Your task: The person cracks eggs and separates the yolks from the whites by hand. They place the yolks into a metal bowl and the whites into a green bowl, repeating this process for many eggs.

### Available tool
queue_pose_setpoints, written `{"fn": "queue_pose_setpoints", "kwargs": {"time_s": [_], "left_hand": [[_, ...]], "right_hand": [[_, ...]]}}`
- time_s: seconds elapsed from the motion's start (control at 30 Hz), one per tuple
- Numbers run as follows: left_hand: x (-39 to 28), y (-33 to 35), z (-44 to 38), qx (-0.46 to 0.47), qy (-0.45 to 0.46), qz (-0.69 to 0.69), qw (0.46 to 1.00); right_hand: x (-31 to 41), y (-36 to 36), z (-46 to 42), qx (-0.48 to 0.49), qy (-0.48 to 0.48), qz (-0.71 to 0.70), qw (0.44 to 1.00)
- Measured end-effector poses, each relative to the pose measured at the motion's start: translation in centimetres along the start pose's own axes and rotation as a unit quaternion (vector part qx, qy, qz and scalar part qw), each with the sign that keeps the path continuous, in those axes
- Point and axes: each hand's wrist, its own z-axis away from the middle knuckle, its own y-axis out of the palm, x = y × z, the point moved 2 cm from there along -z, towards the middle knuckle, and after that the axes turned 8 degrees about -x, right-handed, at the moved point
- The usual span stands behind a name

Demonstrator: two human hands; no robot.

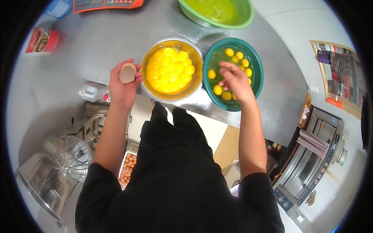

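Observation:
My left hand [124, 87] holds an empty half eggshell [127, 74], its hollow side facing me, beside a steel bowl [199, 83]. Many egg yolks [170, 70] are heaped inside that bowl. To its right stands a dark green basin [260, 70] with several yolks [217, 89] loose in clear egg white. Over this basin hovers my right hand [236, 83], its fingers bent and spread apart. Nothing shows between the fingers, though the palm is turned away from view.
A light green basin [189, 18] of yellowish liquid and an orange-edged scale [109, 5] stand farther back on the steel table [96, 38]. A wire whisk [71, 157] is at lower left, above a crate of brown eggs [128, 164]. A deck oven [310, 157] stands right.

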Motion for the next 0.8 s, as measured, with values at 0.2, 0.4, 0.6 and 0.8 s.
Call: {"fn": "queue_pose_setpoints", "kwargs": {"time_s": [0.2, 0.4, 0.6, 0.8], "left_hand": [[0.0, 0.0, 0.0, 0.007, -0.001, 0.003, 1.0], [-0.1, 0.0, 0.2, 0.005, 0.003, -0.003, 1.0], [-0.1, 0.2, 0.3, 0.002, 0.001, 0.004, 1.0], [0.0, -0.1, 0.1, 0.014, 0.001, 0.005, 1.0]], "right_hand": [[-0.6, 1.5, -0.6, 0.087, 0.106, 0.025, 0.99], [-1.7, 1.7, -1.2, 0.139, 0.166, -0.204, 0.955], [-0.9, 0.1, 0.4, 0.16, 0.138, -0.526, 0.824], [1.9, -1.0, 2.0, 0.221, 0.053, -0.713, 0.664]]}}
